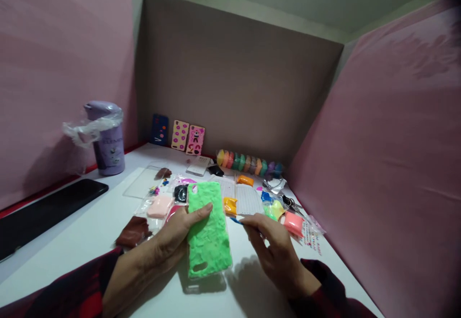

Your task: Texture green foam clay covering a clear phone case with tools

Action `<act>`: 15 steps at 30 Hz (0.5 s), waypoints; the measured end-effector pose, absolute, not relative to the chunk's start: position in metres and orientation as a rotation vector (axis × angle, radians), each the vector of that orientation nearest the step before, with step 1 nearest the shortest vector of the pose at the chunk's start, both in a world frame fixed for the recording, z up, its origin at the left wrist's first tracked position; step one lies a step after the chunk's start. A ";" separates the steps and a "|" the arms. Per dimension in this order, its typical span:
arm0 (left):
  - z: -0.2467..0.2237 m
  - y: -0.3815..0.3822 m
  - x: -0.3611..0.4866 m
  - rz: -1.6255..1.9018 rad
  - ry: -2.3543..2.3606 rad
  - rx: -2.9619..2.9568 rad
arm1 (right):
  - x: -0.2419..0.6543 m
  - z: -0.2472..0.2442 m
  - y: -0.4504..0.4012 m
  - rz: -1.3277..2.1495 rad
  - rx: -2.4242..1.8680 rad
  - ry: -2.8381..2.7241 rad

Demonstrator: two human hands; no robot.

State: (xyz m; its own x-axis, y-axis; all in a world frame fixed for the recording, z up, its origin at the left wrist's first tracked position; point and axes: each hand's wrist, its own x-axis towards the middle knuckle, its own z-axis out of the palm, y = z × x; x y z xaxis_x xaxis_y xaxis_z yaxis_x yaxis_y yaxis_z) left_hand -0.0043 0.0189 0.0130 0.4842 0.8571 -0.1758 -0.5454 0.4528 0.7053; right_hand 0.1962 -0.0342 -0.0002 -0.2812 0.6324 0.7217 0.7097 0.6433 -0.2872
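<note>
My left hand (171, 238) is closed around the left edge of a phone case (212, 243), with the thumb lying on its face. Bumpy bright green clay covers the case, and its camera hole at the top and an oval hole at the bottom stay open. To the right of the case, my right hand (275, 250) pinches a small blue tool (235, 220); only its thin tip shows, near the case's right edge. Beyond the case lie packets of orange clay (230, 206), pale pink clay (160, 206) and black clay (180, 193).
A purple tumbler (110, 145) and a black phone (54, 212) stand and lie at the left. Decorated cases (180, 135) lean on the back wall. A row of colourful clay packs (248, 163) runs along the back. Coral clay (293, 224) and brown clay (133, 232) lie at the sides.
</note>
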 end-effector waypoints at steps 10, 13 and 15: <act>-0.006 0.020 -0.012 0.915 0.583 0.778 | 0.189 -0.011 -0.043 0.297 -1.227 -1.812; 0.001 0.015 -0.012 0.879 0.576 0.782 | 0.188 -0.011 -0.042 0.315 -1.205 -1.820; 0.007 0.011 -0.011 0.846 0.560 0.750 | 0.188 -0.010 -0.042 0.355 -1.216 -1.814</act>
State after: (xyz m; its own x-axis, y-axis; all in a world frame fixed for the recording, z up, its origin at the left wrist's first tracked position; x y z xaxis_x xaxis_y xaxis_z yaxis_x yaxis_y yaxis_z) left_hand -0.0113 0.0115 0.0073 0.5501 0.8224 -0.1452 -0.4552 0.4411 0.7734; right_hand 0.1876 -0.0422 -0.0104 -0.1162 0.8488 0.5158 0.5918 0.4762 -0.6504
